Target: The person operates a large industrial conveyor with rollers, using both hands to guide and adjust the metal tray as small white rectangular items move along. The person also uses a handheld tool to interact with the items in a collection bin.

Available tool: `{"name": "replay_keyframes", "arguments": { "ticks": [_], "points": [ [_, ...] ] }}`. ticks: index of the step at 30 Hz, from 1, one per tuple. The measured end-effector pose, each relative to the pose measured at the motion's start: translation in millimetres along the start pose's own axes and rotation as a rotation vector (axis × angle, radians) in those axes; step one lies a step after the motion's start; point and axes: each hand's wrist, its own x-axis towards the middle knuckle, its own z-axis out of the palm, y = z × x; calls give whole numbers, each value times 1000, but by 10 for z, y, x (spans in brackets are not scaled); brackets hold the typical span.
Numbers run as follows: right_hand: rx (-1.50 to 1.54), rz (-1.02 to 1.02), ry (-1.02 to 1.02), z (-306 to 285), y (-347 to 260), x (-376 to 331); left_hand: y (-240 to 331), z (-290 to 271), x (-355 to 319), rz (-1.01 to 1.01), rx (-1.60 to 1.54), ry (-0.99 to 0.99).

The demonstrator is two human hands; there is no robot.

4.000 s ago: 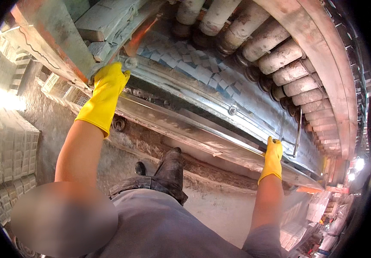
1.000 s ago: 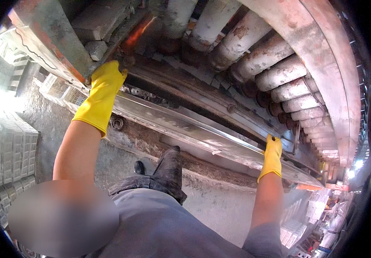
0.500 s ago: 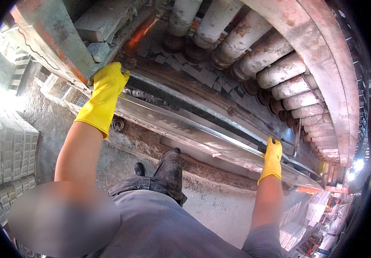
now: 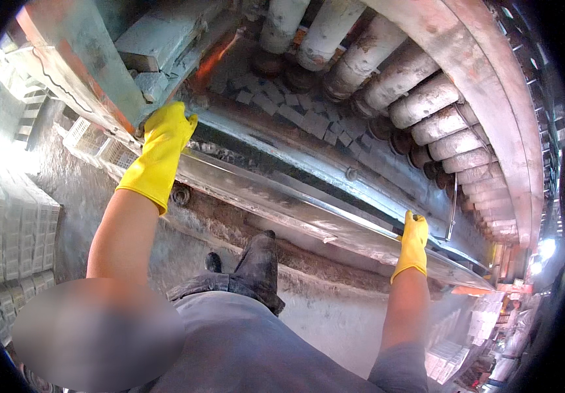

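My left hand (image 4: 170, 128), in a yellow rubber glove, is closed at the foot of a worn, orange-edged post (image 4: 86, 62). Whatever its curled fingers hold is hidden. Far to the right, my right hand (image 4: 414, 236), gloved alike, makes a fist at the far edge of a long metal panel (image 4: 276, 209). A thin shiny bar (image 4: 325, 204) runs along that edge up to a small dark piece beside the right fist. Beyond it, across a dark gap, lies a long pale rail (image 4: 282, 149).
Thick, stained rollers (image 4: 374, 59) stand in a row beyond the rail, under a broad curved beam (image 4: 492, 85). Pale square pieces (image 4: 295, 116) lie scattered beneath them. A bent metal rod (image 4: 453, 213) rises beyond my right hand. White plastic crates (image 4: 86, 137) and pale stacks (image 4: 11, 223) stand left.
The rail and the space behind it look brighter and bluer, with more of the square pieces visible. My left hand has shifted very slightly; the right keeps its place.
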Motion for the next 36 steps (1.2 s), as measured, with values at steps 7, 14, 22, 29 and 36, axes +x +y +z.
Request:
{"name": "replay_keyframes", "arguments": {
  "ticks": [7, 14, 22, 29, 36],
  "points": [
    [8, 16, 17, -27, 83, -360, -148, -29, -201, 5, -3, 23],
    [-70, -29, 138, -18, 515, -359, -302, 226, -270, 87, -55, 102],
    [202, -149, 480, 64, 956, -181, -412, 548, -265, 101, -133, 192],
    [-37, 83, 644, 100, 563, -800, -453, 296, -403, 47, -83, 209],
    [216, 4, 129, -211, 330, -1236, -493, 378, -431, 42, -153, 257]
  ]
}}
